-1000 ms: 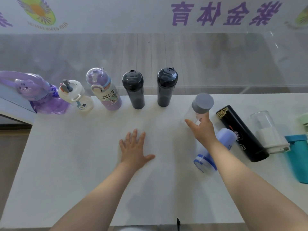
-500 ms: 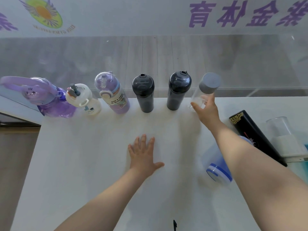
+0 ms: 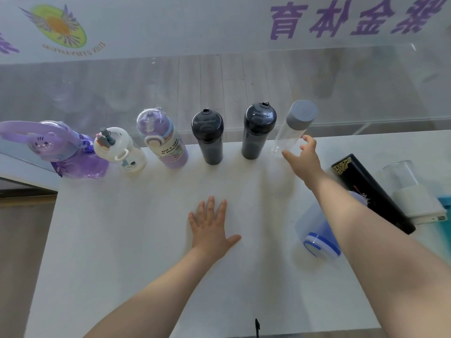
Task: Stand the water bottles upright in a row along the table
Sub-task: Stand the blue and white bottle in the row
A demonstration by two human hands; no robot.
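Five bottles stand along the far edge of the white table (image 3: 117,240): a purple bunny bottle (image 3: 73,154), a white one (image 3: 122,152), a lilac one (image 3: 166,147) and two dark grey ones (image 3: 207,140) (image 3: 256,135). To their right stands a clear bottle with a grey cap (image 3: 292,128), leaning slightly right. My right hand (image 3: 303,159) is at its lower part, thumb in front and fingers to its right. My left hand (image 3: 211,225) lies flat and open on the table. A blue-lidded frosted bottle (image 3: 314,230) and a black bottle (image 3: 366,189) lie on their sides under my right forearm.
At the right edge lie a clear bottle with a white base (image 3: 410,191) and a teal bottle (image 3: 445,215), partly cut off. A glass wall (image 3: 219,81) rises just behind the row. The table's left edge (image 3: 48,228) drops to the floor.
My right hand carried the clear grey-capped bottle from mid-table to the far edge and set it beside the second dark bottle. The left hand stayed flat.
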